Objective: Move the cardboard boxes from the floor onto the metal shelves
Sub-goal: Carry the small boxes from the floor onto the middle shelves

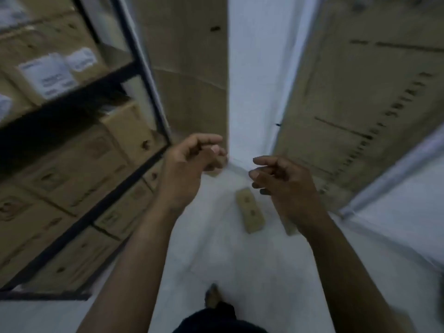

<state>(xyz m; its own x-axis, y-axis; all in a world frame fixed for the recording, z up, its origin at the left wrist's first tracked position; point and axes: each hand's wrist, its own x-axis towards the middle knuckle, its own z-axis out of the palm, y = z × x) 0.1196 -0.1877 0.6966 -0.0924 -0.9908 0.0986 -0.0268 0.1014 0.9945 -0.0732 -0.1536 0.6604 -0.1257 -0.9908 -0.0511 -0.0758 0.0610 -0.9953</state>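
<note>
A small cardboard box (249, 212) lies on the white floor (230, 260) ahead of me. A second small box (289, 227) lies to its right, mostly hidden behind my right wrist. Both my arms reach forward above them. My left hand (189, 167) hangs with loosely curled fingers and holds nothing. My right hand (286, 186) is also loosely curled and holds nothing. The black metal shelves (96, 212) stand at my left, packed with stacked cardboard boxes (72, 169).
Large cardboard sheets lean against the far wall (189, 68) and along the right side (365, 92). A white wall strip (254, 68) runs between them. My foot (212, 296) shows at the bottom. The aisle between shelves and cardboard is narrow.
</note>
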